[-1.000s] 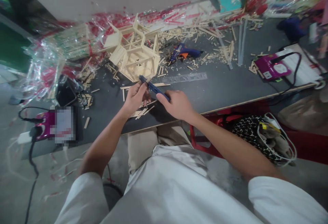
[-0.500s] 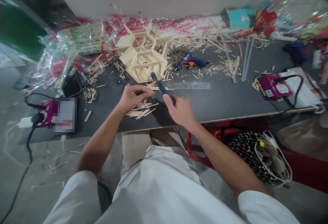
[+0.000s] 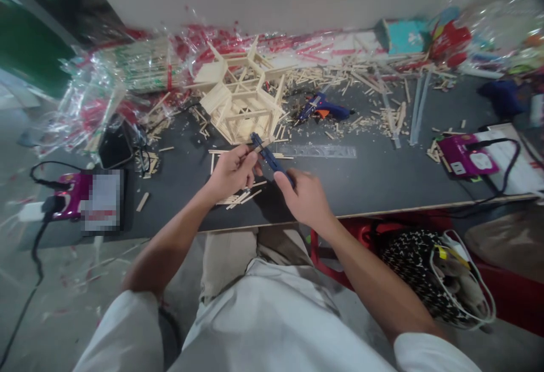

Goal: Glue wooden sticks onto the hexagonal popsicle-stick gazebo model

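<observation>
My right hand (image 3: 308,196) is wrapped round the handles of a dark blue cutting tool (image 3: 267,155), whose head points up and left. My left hand (image 3: 233,174) is closed in a pinch on a thin wooden stick (image 3: 262,146), which reaches across the tool's head. Just beyond the tool stands a pale wooden frame model (image 3: 244,100) made of hexagonal parts. Loose sticks (image 3: 242,197) lie under and beside my left hand. A clear ruler (image 3: 327,151) lies flat to the right of the tool.
A blue glue gun (image 3: 325,106) lies right of the model among wood scraps. Plastic wrapping (image 3: 102,94) is heaped at the back left. Purple power blocks (image 3: 467,155) (image 3: 70,193) with cables sit at both sides. A patterned bag (image 3: 408,264) is below the table's front edge.
My left hand has moved right, closer to the tool, and the stick now crosses its head. The view has shifted slightly, so the table's objects appear a little lower.
</observation>
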### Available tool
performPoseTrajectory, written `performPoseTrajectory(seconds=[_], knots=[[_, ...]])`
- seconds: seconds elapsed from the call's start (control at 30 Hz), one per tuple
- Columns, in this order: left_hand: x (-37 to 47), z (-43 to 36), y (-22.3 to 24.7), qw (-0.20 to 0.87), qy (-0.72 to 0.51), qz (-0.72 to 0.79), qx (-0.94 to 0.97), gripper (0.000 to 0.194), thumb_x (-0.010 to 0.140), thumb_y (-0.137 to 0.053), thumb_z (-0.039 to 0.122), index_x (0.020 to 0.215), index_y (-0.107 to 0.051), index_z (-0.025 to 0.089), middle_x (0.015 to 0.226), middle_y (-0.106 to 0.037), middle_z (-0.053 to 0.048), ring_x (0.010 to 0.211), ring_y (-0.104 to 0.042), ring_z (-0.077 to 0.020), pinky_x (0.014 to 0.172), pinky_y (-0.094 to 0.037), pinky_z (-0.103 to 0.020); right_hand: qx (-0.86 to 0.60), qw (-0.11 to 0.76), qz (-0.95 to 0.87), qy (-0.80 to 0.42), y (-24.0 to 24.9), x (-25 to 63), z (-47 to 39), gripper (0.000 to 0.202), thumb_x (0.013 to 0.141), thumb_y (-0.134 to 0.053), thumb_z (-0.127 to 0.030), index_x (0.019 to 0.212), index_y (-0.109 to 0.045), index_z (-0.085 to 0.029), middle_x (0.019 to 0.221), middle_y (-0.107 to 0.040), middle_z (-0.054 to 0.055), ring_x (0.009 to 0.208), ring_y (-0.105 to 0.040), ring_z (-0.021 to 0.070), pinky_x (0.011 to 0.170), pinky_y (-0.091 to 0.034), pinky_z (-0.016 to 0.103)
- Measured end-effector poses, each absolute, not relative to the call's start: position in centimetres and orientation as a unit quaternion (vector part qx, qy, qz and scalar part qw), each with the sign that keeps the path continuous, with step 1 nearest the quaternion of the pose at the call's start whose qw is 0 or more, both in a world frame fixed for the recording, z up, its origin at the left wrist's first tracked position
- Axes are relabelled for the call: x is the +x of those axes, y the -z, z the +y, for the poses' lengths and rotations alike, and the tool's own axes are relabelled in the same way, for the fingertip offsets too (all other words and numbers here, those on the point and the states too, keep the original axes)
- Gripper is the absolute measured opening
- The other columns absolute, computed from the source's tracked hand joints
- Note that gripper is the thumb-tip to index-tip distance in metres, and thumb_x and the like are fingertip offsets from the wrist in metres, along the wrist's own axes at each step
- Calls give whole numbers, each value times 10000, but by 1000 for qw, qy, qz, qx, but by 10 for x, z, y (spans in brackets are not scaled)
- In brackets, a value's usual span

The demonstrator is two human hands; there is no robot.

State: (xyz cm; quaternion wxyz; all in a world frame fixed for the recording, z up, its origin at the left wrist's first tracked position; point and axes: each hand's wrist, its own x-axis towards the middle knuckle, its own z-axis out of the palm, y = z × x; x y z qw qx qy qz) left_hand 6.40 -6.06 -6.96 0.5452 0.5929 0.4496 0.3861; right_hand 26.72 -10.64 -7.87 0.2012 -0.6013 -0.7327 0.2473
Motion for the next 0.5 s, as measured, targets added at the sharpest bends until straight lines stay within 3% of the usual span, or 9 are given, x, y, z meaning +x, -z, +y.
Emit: performPoseTrajectory(seconds=[0.1,0.23,0.4,0.5], knots=[[64,-59,63,583,-364,441,577,549,953,-674,704,822,-530,191,571,-609,20,361,-548,-92,340,-414,-185,-614,182,-730,-239,78,265,-108,599,1100,-264,-633,807,-575,-214,815,-719,128,772,-665,254,684,-327,328],[65,-53,49,587,-328,461,578,413,1045,-644,469,768,-518,189,474,-469,74,313,-465,-65,315,-319,-155,-642,138,-717,-236,74,263,-109,540,1114,-308,-578,887,-611,-193,873,-742,143,809,-696,274,677,-308,334],[66,-44,48,577,-283,490,589,315,1082,-493,176,771,-545,175,471,-510,57,313,-473,-68,333,-333,-155,-657,83,-726,-187,67,255,-110,489,1131,-350,-519,1033,-651,-145,1074,-728,183,900,-717,303,704,-357,343],[68,-42,53,540,-282,508,609,306,1060,-472,102,769,-525,183,519,-564,46,366,-541,-71,377,-390,-148,-678,63,-715,-158,66,247,-113,466,1125,-386,-515,1098,-638,-124,1150,-699,214,944,-717,324,704,-394,346]])
